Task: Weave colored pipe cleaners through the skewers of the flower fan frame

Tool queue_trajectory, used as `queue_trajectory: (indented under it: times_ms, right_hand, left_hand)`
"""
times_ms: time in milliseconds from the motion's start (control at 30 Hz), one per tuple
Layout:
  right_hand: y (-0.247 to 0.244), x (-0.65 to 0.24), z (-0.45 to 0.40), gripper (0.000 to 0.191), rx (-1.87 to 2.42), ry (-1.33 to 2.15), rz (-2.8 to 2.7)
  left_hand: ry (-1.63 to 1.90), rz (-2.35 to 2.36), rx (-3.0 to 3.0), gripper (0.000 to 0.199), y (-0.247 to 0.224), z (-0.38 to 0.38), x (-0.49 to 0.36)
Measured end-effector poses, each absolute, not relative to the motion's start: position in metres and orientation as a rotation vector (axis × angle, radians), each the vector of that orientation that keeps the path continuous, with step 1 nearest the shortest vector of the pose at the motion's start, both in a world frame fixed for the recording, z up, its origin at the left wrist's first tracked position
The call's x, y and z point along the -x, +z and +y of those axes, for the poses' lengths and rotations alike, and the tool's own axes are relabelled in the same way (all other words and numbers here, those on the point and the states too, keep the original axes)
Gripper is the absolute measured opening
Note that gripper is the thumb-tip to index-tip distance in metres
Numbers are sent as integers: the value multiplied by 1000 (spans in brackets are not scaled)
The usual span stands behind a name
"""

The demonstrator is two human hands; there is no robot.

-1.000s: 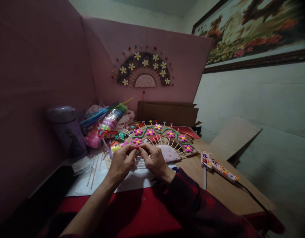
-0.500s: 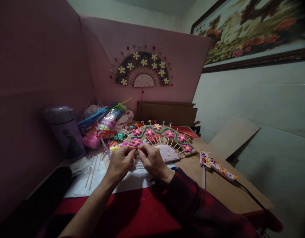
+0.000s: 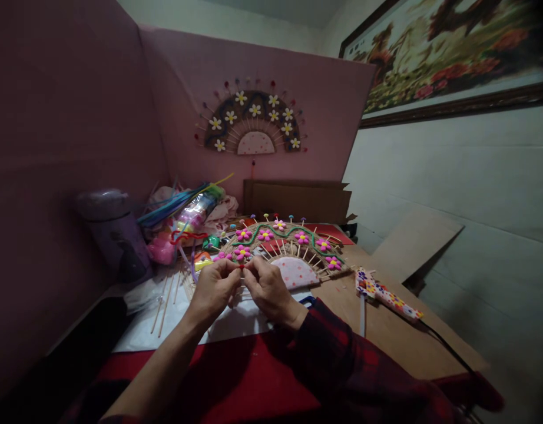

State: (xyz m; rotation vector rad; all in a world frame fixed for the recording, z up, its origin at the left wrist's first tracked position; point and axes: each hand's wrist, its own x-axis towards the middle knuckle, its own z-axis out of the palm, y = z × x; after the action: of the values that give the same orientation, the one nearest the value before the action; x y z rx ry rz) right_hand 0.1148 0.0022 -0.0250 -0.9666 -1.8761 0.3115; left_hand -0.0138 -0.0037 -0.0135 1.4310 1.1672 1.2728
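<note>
A small red piece, seemingly modelling clay [image 3: 242, 266], sits between the fingertips of my two hands. My left hand [image 3: 215, 287] pinches it from the left, fingers curled. From the right, thumb and fingers of my right hand [image 3: 271, 290] close on it too. Just behind them lies a half-round craft fan [image 3: 283, 232], wrapped in twine, with pink flowers, a green wavy line and sticks tipped with coloured beads. Its dotted pale half-circle base [image 3: 295, 272] shows right of my right hand. My hands hide the fan's lower left part.
A flower-patterned glue gun [image 3: 386, 296] lies on brown board at right, its cord trailing off. Wooden sticks [image 3: 165, 306] rest on white paper at left. Behind are a purple tumbler [image 3: 116, 235], bagged coloured clay [image 3: 196, 212], and a finished fan [image 3: 254, 121] on the pink panel.
The fingertips have shifted slightly apart and a little lower, so more of the red piece shows between them. The fan and other items stay in place.
</note>
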Motion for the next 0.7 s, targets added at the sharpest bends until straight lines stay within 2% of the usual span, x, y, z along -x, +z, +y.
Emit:
queue_trajectory:
  times_ms: [167, 433, 700]
  right_hand:
    - [-26, -115, 4, 11, 992, 298, -1875]
    - [-17, -119, 3, 15, 1034, 534, -1781]
    - [-13, -124, 6, 14, 955, 564, -1825]
  left_hand:
    - [1324, 1262, -1658, 10, -18, -2, 15]
    - [1298, 1264, -1852, 13, -13, -3, 18]
    - [1285, 1294, -2141, 14, -9, -3, 22]
